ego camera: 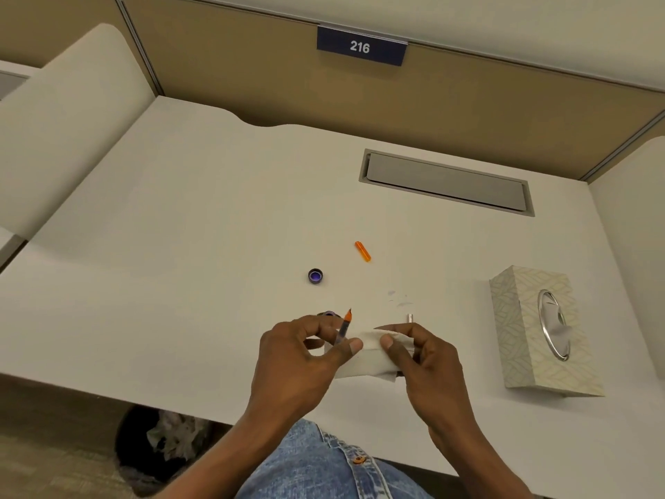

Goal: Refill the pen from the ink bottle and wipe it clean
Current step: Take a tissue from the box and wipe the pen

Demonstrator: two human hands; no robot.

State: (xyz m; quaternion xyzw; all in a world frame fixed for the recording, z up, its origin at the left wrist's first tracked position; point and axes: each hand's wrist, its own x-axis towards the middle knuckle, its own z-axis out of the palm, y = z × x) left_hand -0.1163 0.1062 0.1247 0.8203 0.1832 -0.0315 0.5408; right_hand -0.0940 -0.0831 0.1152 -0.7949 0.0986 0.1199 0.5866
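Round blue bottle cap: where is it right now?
In the head view, the round blue bottle cap lies on the white desk, beyond the left hand and left of the orange plastic pen piece.

Count on the desk (180, 228): one tissue box (539, 329). Left of the tissue box: one pen (343, 327), one tissue (363, 358), one ink bottle (328, 314) (mostly hidden), one purple bottle cap (315, 275), one loose orange pen piece (362, 251), one small silver piece (410, 317). Hands: two, a left hand (295, 361) and a right hand (428, 358). Beyond the tissue box: one grey hatch (446, 181), one plate numbered 216 (361, 47). Below the desk, well left of the tissue box: one waste bin (158, 448).
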